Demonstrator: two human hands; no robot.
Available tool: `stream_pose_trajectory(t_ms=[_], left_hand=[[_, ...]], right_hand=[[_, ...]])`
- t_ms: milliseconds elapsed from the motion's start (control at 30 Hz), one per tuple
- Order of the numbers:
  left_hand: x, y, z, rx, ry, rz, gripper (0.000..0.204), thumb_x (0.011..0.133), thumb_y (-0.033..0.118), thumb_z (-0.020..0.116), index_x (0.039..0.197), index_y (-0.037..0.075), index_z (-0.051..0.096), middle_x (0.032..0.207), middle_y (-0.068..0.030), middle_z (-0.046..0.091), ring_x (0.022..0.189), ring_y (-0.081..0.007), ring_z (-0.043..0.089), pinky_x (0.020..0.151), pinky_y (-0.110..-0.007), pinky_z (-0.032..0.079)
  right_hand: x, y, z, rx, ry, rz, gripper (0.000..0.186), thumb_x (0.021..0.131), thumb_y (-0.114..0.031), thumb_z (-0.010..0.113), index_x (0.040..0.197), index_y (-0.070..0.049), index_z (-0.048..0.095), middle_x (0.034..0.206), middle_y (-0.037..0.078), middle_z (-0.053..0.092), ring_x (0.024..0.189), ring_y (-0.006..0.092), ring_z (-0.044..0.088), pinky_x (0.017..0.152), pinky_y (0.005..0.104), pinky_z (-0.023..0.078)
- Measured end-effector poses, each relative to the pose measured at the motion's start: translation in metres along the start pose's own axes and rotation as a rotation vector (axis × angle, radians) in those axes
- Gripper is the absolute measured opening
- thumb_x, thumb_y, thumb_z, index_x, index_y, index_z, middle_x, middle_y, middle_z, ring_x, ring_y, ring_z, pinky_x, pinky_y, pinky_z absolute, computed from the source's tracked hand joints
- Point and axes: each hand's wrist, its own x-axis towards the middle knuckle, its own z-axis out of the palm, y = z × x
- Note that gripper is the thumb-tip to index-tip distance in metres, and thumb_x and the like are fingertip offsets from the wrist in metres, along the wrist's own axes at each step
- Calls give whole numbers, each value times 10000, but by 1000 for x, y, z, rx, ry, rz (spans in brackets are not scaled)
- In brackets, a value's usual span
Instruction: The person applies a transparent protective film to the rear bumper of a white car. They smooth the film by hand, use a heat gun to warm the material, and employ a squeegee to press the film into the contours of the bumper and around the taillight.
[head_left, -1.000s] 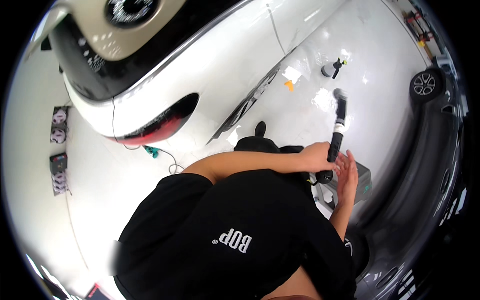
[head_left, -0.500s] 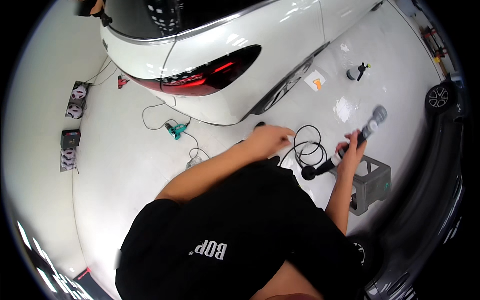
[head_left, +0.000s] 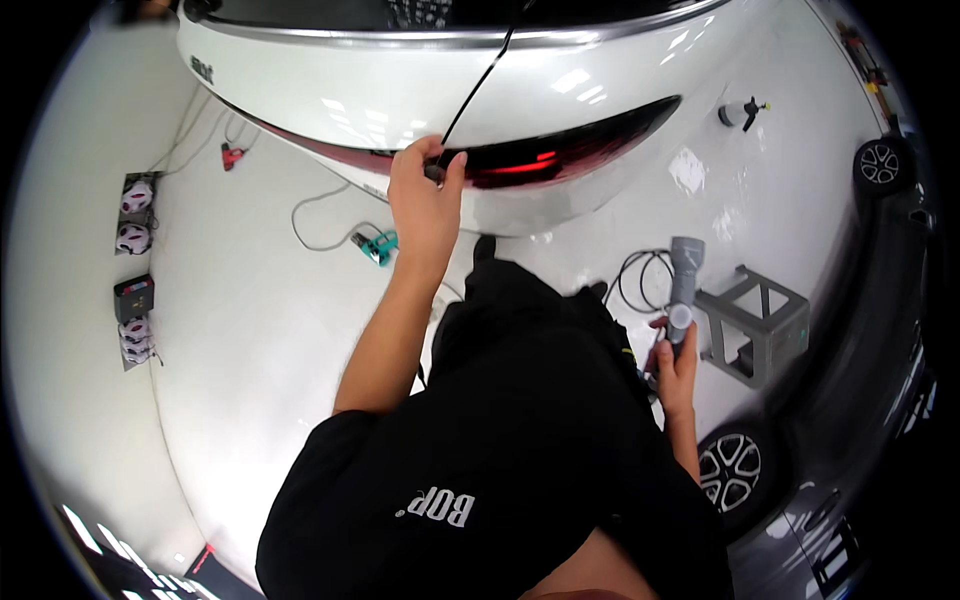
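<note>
My left hand (head_left: 425, 205) is raised to the rear of a white car (head_left: 350, 90). Its fingers and thumb pinch a small dark object (head_left: 434, 172) at the red and black tail light (head_left: 530, 165), beside the body gap; the object's kind is too hidden to tell. Low on the right, my right hand (head_left: 677, 375) is wrapped round the dark handle of a long, flashlight-shaped tool (head_left: 684, 270). Its grey, flared head points away from me, and its lower end is partly hidden by my hand.
A black cable (head_left: 640, 285) lies coiled beside a grey step stool (head_left: 765, 320). On the floor are a teal heat gun (head_left: 376, 247), a red power tool (head_left: 231, 156) and a spray bottle (head_left: 738, 113). A dark car (head_left: 860, 330) stands at right; holders hang on the left wall (head_left: 80, 260).
My left hand has moved up and left from beside my body to the tail light. The tool in my right hand has swung more upright. My view has turned toward the car's rear.
</note>
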Motion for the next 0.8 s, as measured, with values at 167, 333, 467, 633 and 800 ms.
stream_pose_trajectory(t_ms=[167, 333, 467, 633, 800], left_hand=[[16, 4, -16, -262, -159, -116, 246, 922, 127, 768, 1115, -9, 699, 947, -66, 698, 834, -133, 618, 793, -277, 510], [37, -5, -13, -186, -272, -95, 243, 904, 140, 788, 1078, -3, 699, 915, -50, 685, 788, -124, 602, 744, -277, 504], [38, 11, -17, -157, -267, 0, 258, 888, 182, 810, 1043, 3, 707, 905, -43, 678, 734, -95, 582, 676, -265, 493], [50, 17, -27, -121, -288, -78, 220, 913, 221, 776, 977, 16, 727, 830, -33, 704, 690, -117, 605, 658, -289, 499], [46, 41, -28, -218, -441, -84, 191, 917, 192, 768, 931, 3, 741, 732, -41, 704, 643, -103, 619, 632, -283, 491]], right_hand=[[7, -48, 87, -202, -102, 135, 583, 969, -284, 662, 1414, 20, 440, 1202, 161, 659, 1078, 271, 624, 980, 387, 479], [4, -62, 112, -163, -38, 180, 646, 945, -319, 703, 1429, 22, 445, 1205, 171, 657, 1122, 284, 620, 1007, 392, 468], [3, -73, 120, -249, -34, 60, 664, 942, -348, 719, 1428, 30, 471, 1193, 182, 658, 1091, 287, 630, 980, 382, 480], [19, -92, 134, -394, -188, 57, 662, 939, -372, 736, 1442, -24, 482, 1230, 235, 670, 1104, 412, 664, 950, 435, 514], [46, -99, 135, -470, -246, 20, 623, 947, -433, 716, 1377, -33, 505, 1172, 227, 684, 1042, 425, 676, 876, 455, 530]])
